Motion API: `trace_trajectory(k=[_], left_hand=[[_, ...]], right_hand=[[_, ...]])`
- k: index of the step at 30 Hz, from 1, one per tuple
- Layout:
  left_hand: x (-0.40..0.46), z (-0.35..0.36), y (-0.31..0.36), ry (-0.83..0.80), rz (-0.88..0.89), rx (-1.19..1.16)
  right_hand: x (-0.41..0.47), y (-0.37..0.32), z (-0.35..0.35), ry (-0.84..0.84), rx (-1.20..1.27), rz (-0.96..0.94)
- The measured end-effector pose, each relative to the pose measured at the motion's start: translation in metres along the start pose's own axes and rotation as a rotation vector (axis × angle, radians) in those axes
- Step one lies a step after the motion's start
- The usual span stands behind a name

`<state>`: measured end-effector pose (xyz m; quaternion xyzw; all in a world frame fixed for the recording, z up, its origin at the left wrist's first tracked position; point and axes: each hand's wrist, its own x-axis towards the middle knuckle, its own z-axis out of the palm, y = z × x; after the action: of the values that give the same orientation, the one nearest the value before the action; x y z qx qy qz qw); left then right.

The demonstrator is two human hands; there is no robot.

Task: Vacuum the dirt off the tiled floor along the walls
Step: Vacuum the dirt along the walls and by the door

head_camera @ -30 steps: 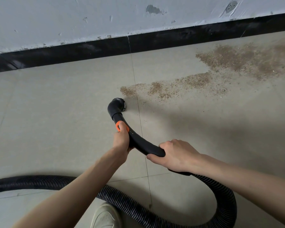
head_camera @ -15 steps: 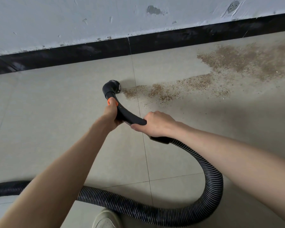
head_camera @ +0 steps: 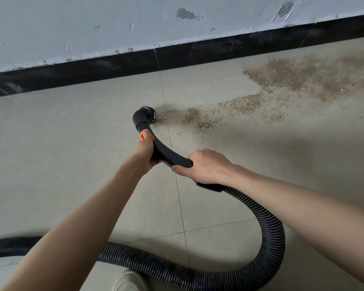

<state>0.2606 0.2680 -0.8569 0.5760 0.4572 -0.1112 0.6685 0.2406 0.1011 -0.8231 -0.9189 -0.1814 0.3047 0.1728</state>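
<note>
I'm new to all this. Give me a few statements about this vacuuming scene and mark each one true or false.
1. Both hands hold the black vacuum handle. True: the left hand grips near the orange ring, the right hand further back.
2. The nozzle sits at the right end of the dirt. False: it is at the left end of the trail.
3. The floor left of the nozzle is thick with dirt. False: it looks clean there.
4. The hose loops behind the right arm. True.
5. The skirting is white. False: it is black.
</note>
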Motion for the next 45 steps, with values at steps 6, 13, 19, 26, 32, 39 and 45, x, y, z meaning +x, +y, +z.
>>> trace_trajectory(k=[6,13,19,26,32,39,45], left_hand=[[-0.002,0.014,-0.003,-0.025,-0.005,-0.004],[-0.006,0.030,-0.006,-0.064,-0.010,-0.003],[-0.008,0.037,-0.008,-0.084,-0.014,0.010],[-0.009,0.045,-0.004,-0.127,-0.013,0.042],[-0.009,0.058,-0.007,-0.145,-0.014,0.065],[-0.015,0.083,-0.015,-0.177,-0.017,0.089],[-0.016,0.099,-0.016,-0.204,-0.011,0.140]], right_hand=[[-0.010,0.010,-0.004,0.044,-0.011,0.025],[-0.019,0.020,-0.008,0.060,-0.026,0.073],[-0.027,0.023,-0.006,0.079,-0.048,0.097],[-0.028,0.026,-0.010,0.098,-0.038,0.113],[-0.034,0.036,-0.010,0.103,-0.009,0.137],[-0.048,0.058,-0.009,0.115,0.033,0.177],[-0.052,0.071,-0.010,0.118,0.069,0.198]])
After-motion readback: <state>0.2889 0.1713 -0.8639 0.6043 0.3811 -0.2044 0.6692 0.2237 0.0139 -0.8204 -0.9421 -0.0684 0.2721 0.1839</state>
